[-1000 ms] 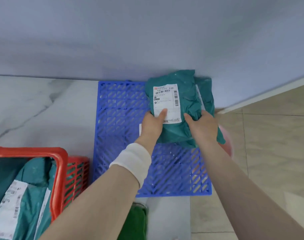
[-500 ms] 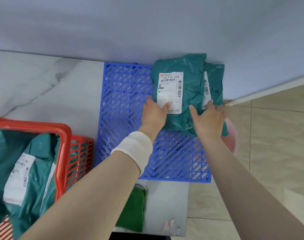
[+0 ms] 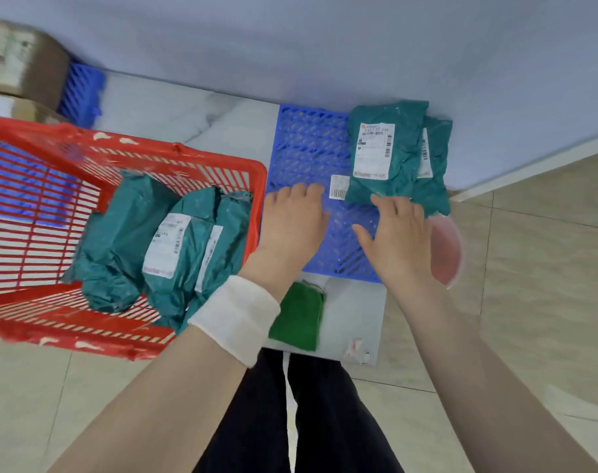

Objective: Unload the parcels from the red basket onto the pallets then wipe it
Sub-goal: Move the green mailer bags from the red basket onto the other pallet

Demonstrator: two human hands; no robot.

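A red basket (image 3: 195,158) stands on the floor at the left with several teal parcels (image 3: 174,247) inside. A blue pallet (image 3: 307,155) lies against the wall. On its far right corner sit teal parcels (image 3: 386,148) with white labels, stacked and overlapping. My left hand (image 3: 295,220) hovers over the pallet's near left part, fingers relaxed and empty. My right hand (image 3: 398,233) is just below the stacked parcels, fingers spread, holding nothing. A green cloth (image 3: 299,315) lies on the pale slab in front of the pallet.
A pink round bowl (image 3: 447,250) sits on the floor right of the pallet. A second blue pallet (image 3: 80,93) and brown boxes (image 3: 21,66) are at the far left by the wall. My dark trousers fill the bottom middle.
Both hands have let go of the teal parcel and drawn back toward me. The view swung left and down, bringing the basket fully into sight.
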